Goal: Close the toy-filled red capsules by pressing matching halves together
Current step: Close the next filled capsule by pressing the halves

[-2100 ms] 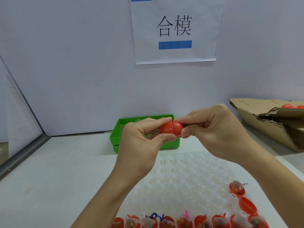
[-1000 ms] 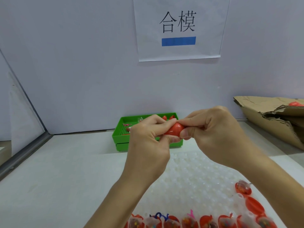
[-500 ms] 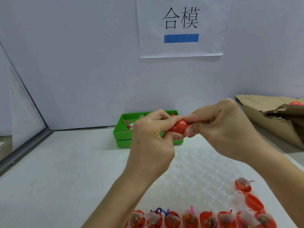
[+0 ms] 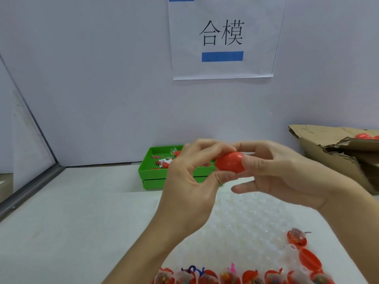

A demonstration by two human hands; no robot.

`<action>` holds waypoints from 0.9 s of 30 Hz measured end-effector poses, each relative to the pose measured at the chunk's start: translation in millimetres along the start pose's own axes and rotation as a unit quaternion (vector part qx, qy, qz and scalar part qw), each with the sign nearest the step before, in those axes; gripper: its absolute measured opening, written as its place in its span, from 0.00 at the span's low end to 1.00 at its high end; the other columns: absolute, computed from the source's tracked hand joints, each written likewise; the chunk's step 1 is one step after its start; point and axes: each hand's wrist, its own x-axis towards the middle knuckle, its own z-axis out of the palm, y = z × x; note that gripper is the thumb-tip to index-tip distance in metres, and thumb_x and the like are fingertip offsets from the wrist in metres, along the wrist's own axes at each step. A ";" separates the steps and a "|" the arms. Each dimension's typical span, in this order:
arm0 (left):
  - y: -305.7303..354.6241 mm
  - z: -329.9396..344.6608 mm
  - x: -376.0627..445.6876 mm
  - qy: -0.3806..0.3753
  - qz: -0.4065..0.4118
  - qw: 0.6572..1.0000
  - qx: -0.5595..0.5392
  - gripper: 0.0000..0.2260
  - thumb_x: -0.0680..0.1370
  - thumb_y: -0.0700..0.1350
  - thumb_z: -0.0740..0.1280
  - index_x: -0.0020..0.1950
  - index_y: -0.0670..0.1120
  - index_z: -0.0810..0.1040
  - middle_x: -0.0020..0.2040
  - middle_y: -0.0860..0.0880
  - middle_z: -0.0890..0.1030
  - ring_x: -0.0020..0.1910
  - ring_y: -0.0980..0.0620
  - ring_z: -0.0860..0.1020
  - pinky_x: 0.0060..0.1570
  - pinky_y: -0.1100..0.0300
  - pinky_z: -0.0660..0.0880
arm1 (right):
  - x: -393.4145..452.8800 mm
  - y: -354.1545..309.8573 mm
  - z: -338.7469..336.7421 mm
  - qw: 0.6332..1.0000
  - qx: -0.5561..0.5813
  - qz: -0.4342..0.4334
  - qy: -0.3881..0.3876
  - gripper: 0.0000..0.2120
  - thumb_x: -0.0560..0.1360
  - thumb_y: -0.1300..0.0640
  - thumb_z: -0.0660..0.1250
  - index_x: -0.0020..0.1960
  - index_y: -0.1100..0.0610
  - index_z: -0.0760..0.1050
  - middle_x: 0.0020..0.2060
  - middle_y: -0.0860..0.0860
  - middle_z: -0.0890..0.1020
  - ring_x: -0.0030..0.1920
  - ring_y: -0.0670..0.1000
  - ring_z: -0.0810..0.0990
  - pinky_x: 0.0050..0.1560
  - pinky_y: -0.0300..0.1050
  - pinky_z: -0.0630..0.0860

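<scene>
I am holding the red ball [image 4: 229,162] between my hands, left hand [image 4: 190,185] and right hand [image 4: 287,173] both pinching it with fingertips.

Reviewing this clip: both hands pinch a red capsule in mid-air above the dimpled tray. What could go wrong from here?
1. The red capsule is held only by fingertips of the left hand and right hand; it could slip and fall.
2. No seam shows, so it may not be fully closed.
3. A dropped capsule could knock the open filled halves in the white tray.
</scene>
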 end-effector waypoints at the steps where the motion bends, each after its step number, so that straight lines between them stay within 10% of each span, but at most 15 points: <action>1: 0.4 -0.3 0.2 0.006 -0.001 1.000 0.000 0.12 0.73 0.43 0.72 0.53 0.57 0.83 0.55 0.57 0.80 0.61 0.47 0.76 0.61 0.48 0.75 | 1.0 1.2 1.9 0.999 0.026 -0.004 -0.031 0.34 0.66 0.47 0.80 0.66 0.64 0.76 0.59 0.61 0.82 0.57 0.57 0.83 0.51 0.46 0.81; 5: 2.5 -2.9 1.0 0.011 -0.015 0.999 -0.048 0.14 0.71 0.39 0.71 0.52 0.56 0.84 0.57 0.56 0.79 0.63 0.47 0.76 0.63 0.47 0.75 | 8.6 10.9 13.7 0.986 0.120 -0.054 -0.102 0.24 0.74 0.50 0.73 0.63 0.65 0.78 0.60 0.61 0.81 0.59 0.55 0.82 0.57 0.48 0.78; 14: 0.5 -15.4 4.1 0.008 0.076 0.988 0.133 0.17 0.71 0.39 0.74 0.59 0.45 0.83 0.55 0.59 0.83 0.56 0.65 0.79 0.58 0.70 0.73 | 22.9 26.0 26.7 0.988 0.036 -0.140 0.045 0.12 0.75 0.56 0.66 0.50 0.62 0.85 0.45 0.57 0.85 0.49 0.55 0.85 0.53 0.48 0.80; 27: -1.5 -10.6 3.0 0.014 0.103 0.982 0.156 0.16 0.72 0.39 0.73 0.59 0.42 0.83 0.56 0.51 0.84 0.57 0.59 0.80 0.60 0.64 0.75 | 22.7 25.5 28.0 0.987 0.024 -0.150 0.057 0.11 0.73 0.58 0.66 0.46 0.62 0.86 0.41 0.56 0.86 0.45 0.54 0.85 0.48 0.46 0.81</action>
